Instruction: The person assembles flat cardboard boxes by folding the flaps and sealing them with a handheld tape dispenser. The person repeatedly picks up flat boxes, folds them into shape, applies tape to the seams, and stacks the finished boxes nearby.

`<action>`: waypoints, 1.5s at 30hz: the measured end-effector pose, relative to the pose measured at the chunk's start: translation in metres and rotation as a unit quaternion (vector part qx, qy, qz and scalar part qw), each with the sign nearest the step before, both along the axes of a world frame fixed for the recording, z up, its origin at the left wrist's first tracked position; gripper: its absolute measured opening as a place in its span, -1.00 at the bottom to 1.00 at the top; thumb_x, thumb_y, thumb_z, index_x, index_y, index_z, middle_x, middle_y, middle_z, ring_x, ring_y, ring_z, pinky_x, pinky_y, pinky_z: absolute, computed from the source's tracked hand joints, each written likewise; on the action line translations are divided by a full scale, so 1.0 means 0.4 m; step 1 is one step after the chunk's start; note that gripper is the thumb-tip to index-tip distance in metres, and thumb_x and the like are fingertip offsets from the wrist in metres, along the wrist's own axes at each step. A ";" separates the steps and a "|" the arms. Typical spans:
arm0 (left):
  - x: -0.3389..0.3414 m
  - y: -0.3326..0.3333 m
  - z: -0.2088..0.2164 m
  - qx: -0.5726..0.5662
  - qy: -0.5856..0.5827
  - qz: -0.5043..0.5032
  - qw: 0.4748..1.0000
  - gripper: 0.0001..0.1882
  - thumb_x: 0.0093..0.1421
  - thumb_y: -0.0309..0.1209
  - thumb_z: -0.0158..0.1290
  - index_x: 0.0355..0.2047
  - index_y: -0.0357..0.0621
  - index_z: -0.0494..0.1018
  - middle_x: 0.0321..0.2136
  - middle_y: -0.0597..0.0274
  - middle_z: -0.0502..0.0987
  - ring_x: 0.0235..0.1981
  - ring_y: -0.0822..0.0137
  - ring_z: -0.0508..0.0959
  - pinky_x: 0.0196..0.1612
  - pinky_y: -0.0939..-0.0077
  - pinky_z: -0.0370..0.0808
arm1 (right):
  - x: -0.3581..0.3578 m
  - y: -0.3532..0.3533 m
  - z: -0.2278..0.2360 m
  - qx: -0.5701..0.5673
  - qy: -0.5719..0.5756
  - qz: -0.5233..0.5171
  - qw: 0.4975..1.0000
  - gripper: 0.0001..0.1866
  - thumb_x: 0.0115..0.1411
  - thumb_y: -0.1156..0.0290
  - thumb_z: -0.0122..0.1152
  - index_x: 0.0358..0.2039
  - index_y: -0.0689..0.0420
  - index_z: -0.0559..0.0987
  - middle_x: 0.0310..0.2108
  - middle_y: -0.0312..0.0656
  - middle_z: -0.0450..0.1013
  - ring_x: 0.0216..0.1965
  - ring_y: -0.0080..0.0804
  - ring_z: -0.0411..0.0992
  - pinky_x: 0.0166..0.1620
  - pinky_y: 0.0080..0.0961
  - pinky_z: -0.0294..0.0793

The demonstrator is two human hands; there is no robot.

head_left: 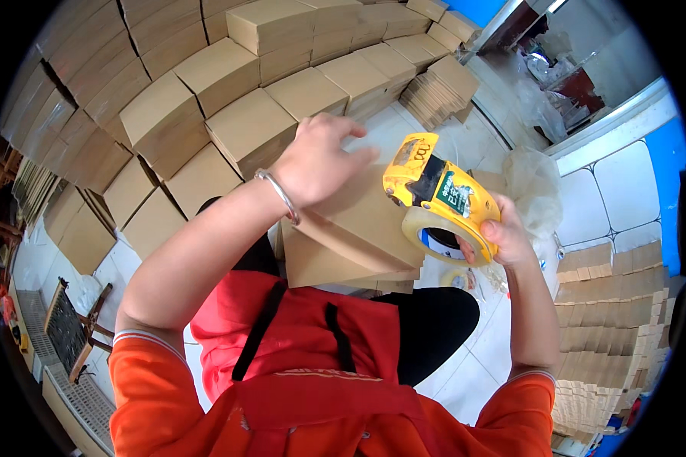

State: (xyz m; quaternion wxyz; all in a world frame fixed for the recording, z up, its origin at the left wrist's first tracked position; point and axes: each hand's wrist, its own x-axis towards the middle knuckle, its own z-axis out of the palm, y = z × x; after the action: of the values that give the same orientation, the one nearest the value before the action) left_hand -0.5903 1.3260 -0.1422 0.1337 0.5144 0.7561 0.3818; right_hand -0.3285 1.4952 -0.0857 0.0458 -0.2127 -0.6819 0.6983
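The floor (472, 375) is pale tile with thin joint lines, showing bare in the lower right and in patches at the left. Cardboard boxes (253, 120) stand on it in rows across the upper left and top, many stacked on others. A clear plastic bag (540, 199) lies right of centre, with a tape roll (459, 279) below it. At the left edge stands a small chair (67, 343). At the centre, a box (377, 217) hides what bears it.
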 end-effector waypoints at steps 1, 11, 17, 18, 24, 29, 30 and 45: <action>0.008 -0.009 0.022 0.000 -0.195 -0.022 0.980 -0.46 0.23 -0.04 0.12 0.05 -0.18 0.43 -0.11 0.01 0.53 -0.04 0.10 0.50 0.09 0.24 0.42 | -0.005 -0.003 0.000 0.004 0.004 0.015 1.000 -0.19 -0.19 -0.02 0.55 -0.11 0.37 0.47 -0.44 -0.12 0.51 -0.65 -0.40 0.47 -0.60 -0.48 0.49; 0.055 -0.027 0.068 -0.034 -0.575 0.013 0.817 -0.74 0.32 -0.40 -0.01 -0.03 -0.25 0.48 -0.24 0.21 0.62 -0.28 0.40 0.62 -0.14 0.46 0.57 | -0.037 -0.005 0.033 0.054 -0.025 0.096 0.994 -0.30 0.00 0.07 0.46 -0.03 0.35 0.45 -0.33 -0.14 0.52 -0.55 -0.44 0.49 -0.51 -0.49 0.54; -0.142 -0.053 0.021 -0.069 -0.436 0.104 0.891 -0.87 0.30 -0.44 0.00 -0.33 -0.23 0.49 -0.59 0.26 0.48 -0.61 0.46 0.45 -0.52 0.53 0.41 | -0.191 -0.066 0.101 0.119 -0.146 0.194 0.963 -0.49 0.22 0.09 0.27 -0.04 0.28 0.48 -0.38 -0.23 0.51 -0.52 -0.54 0.49 -0.44 -0.58 0.52; -0.175 -0.080 0.008 -0.022 -0.487 0.111 0.866 -0.83 0.32 -0.43 -0.02 -0.38 -0.23 0.47 -0.60 0.22 0.47 -0.63 0.42 0.45 -0.57 0.54 0.35 | -0.230 -0.076 0.099 0.116 -0.151 0.212 0.958 -0.50 0.23 0.08 0.25 -0.06 0.28 0.48 -0.41 -0.22 0.51 -0.53 -0.52 0.50 -0.44 -0.56 0.52; -0.268 -0.085 -0.295 -0.121 -0.432 0.175 0.877 -0.86 0.27 -0.41 0.05 -0.40 -0.15 0.53 -0.70 0.34 0.40 -0.80 0.50 0.29 -0.78 0.49 0.18 | -0.430 -0.142 0.102 0.126 -0.227 0.287 0.922 -0.50 0.26 0.03 0.19 -0.22 0.32 0.55 -0.54 -0.17 0.50 -0.61 -0.50 0.48 -0.50 -0.56 0.49; -0.077 -0.041 -0.285 -0.095 -0.501 0.148 0.848 -0.82 0.21 -0.38 0.07 -0.17 -0.03 0.53 -0.62 0.32 0.43 -0.73 0.48 0.34 -0.73 0.49 0.22 | -0.469 -0.149 0.092 0.173 -0.252 0.255 0.917 -0.46 0.20 0.00 0.25 -0.31 0.36 0.56 -0.55 -0.14 0.51 -0.66 -0.48 0.46 -0.53 -0.55 0.49; -0.076 -0.034 -0.282 -0.106 -0.482 0.145 0.858 -0.80 0.20 -0.38 0.07 -0.15 -0.02 0.53 -0.60 0.32 0.44 -0.72 0.47 0.36 -0.71 0.49 0.24 | -0.455 -0.167 0.112 0.204 -0.259 0.196 0.924 -0.45 0.18 0.01 0.28 -0.29 0.38 0.54 -0.55 -0.14 0.50 -0.65 -0.48 0.47 -0.55 -0.55 0.49; -0.135 -0.127 -0.217 -0.028 -0.464 -0.209 0.861 -0.09 -0.22 -0.46 0.44 0.21 -0.13 0.32 0.11 0.30 0.40 0.16 0.38 0.31 0.26 0.41 0.18 | -0.435 -0.142 0.139 0.108 -0.260 0.247 0.927 -0.42 0.15 -0.03 0.28 -0.34 0.38 0.59 -0.54 -0.15 0.54 -0.60 -0.50 0.48 -0.46 -0.59 0.43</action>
State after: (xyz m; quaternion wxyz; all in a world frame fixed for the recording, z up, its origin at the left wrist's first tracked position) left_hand -0.6442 1.2752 -0.2292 0.5598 0.4197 0.4919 0.5182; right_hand -0.5025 1.4385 -0.0301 -0.2844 -0.2056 -0.7720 0.5299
